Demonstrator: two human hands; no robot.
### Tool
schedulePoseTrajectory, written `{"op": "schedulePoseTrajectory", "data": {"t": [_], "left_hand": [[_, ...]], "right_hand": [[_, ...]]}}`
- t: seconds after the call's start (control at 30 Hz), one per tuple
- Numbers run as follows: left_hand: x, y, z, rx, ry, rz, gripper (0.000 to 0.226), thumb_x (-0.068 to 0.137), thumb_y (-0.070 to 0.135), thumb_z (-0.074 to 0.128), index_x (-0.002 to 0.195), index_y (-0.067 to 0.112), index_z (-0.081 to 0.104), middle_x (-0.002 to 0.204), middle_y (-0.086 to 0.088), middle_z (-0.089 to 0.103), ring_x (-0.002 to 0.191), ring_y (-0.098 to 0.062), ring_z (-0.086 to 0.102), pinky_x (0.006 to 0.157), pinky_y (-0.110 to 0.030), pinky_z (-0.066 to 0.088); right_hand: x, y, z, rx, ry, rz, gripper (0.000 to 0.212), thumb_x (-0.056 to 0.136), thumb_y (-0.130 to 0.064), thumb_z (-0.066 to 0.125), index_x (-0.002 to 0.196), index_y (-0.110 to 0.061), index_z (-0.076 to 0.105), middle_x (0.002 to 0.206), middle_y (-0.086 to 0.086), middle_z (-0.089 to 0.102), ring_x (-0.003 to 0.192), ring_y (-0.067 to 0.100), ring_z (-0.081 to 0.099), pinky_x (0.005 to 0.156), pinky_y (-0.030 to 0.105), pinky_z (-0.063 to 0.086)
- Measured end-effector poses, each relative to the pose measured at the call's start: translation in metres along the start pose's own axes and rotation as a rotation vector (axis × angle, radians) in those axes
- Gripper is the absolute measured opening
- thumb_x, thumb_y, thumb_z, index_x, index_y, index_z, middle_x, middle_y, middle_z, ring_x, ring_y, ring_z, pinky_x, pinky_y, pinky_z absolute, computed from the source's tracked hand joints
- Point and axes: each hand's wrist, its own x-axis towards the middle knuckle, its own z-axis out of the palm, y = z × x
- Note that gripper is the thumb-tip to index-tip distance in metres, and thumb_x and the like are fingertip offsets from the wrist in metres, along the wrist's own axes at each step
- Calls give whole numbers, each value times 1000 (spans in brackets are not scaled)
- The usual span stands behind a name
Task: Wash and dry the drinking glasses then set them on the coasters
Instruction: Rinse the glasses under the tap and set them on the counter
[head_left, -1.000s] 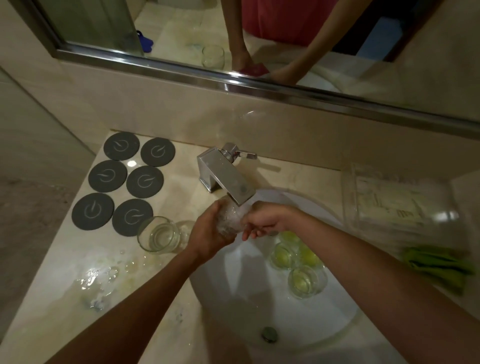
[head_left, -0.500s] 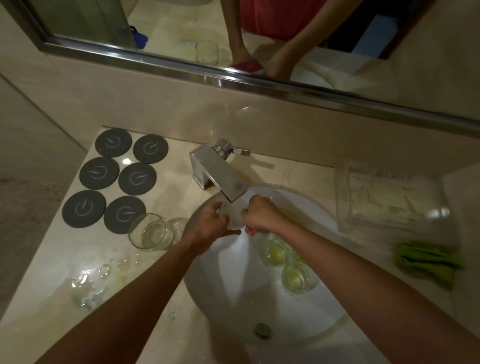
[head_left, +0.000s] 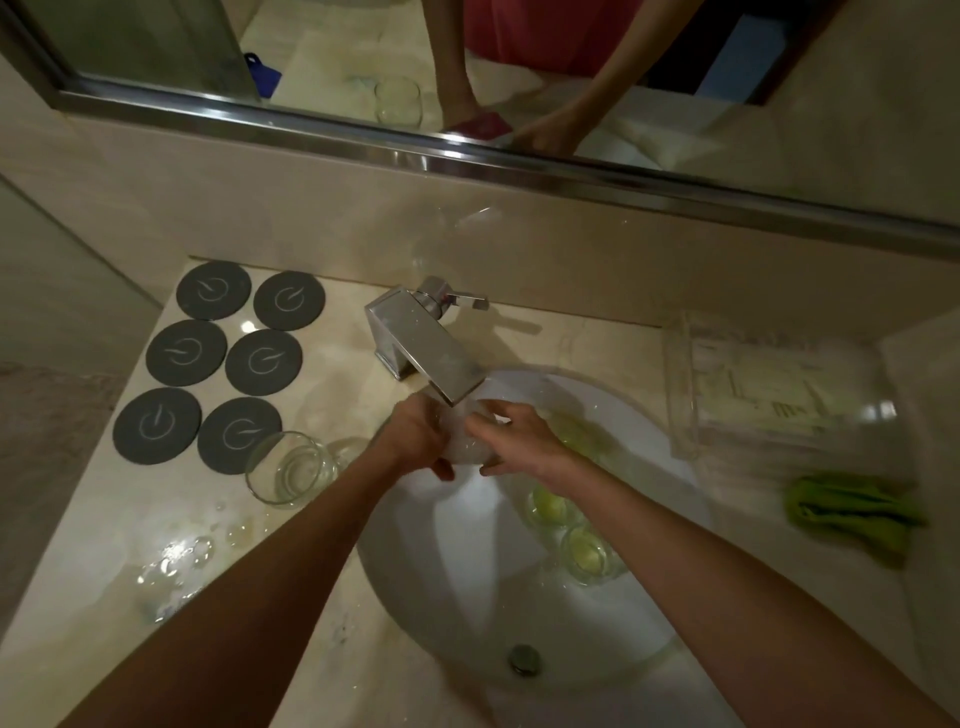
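**Rinse step, one glass under the running tap**

The drain plug (head_left: 524, 659) sat nearest in the white basin (head_left: 447, 587). Beyond it, glasses holding yellowish liquid (head_left: 589, 553) waited in the bowl, unwashed by the look of them.

The left hand (head_left: 415, 436) wrapped its fingers round the drinking glass (head_left: 467, 441); the right hand (head_left: 522, 441) gripped the opposite side. The glass was directly below the square chrome faucet (head_left: 426, 353), over the basin.

Judgement: wet glass slips, so turn it slowly against both palms, low over the bowl, until no film shows.

One clear glass (head_left: 291, 467) stood on the wet counter (head_left: 156, 571), just beside the six dark coasters (head_left: 223, 358), all bare. The green cloth (head_left: 852, 509) lay well right; drying was not yet begun.
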Motion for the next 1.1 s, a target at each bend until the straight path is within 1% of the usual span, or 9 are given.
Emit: {"op": "schedulePoseTrajectory", "data": {"t": [0.1,0.2,0.37,0.53,0.67,0.77,0.87,0.97,1.1], "left_hand": [[2,1,3,264,254,196,11,93,2,53,86,9,58,71,-9,63,44,-27,63,36,-31,50],[1,-5,12,197,304,87,16,95,19,52,83,21,63,68,-4,69,51,-19,68,51,-36,59],[-5,9,34,-621,1,-365,25,92,-7,45,103,9,62,85,-8,62,75,-19,59,59,-27,50],[7,-5,5,171,78,62,9,89,1,60,95,8,63,70,2,65,41,-9,60,42,-29,50],[6,2,8,209,64,37,24,90,2,60,70,15,63,53,-1,65,44,-16,65,55,-42,60],[5,-5,10,-83,78,-45,21,83,-8,58,76,8,68,73,-15,72,57,-31,69,68,-55,61],[1,2,21,-386,92,-147,18,89,-12,52,96,-4,67,95,-29,70,68,-33,70,66,-43,62],[-1,15,30,-647,100,-319,24,85,-22,46,96,-9,63,90,-23,69,72,-29,69,57,-31,60],[0,8,24,-471,31,-302,19,88,-19,45,91,-8,60,77,-21,68,59,-25,67,39,-24,45]], "right_hand": [[-5,-10,-11,-21,-145,67,38,89,-43,67,117,-18,68,122,6,64,100,25,70,77,40,64],[-1,-8,-8,-19,-5,69,46,83,-47,68,120,-20,68,120,5,66,91,24,71,71,37,64],[0,-5,3,-26,181,6,62,68,-61,60,120,-29,67,116,4,70,90,22,72,67,36,65],[-5,-17,-17,-209,-109,178,41,87,-52,60,108,-18,68,110,11,69,84,32,74,61,33,61],[-4,-15,-21,-137,-220,248,58,81,-62,59,118,-17,67,113,14,73,83,24,70,73,33,60],[0,-6,-9,20,-122,176,56,76,-63,58,115,-23,66,112,10,72,92,23,67,77,36,59],[-2,1,7,187,-7,12,51,83,-54,62,121,-21,58,116,8,68,101,23,68,84,44,62],[-10,5,20,210,179,-130,45,93,-45,64,132,-26,51,114,0,64,98,15,64,74,28,55],[-11,6,18,54,243,-132,47,74,-58,57,114,-34,61,108,2,68,98,25,67,81,40,60]]}}
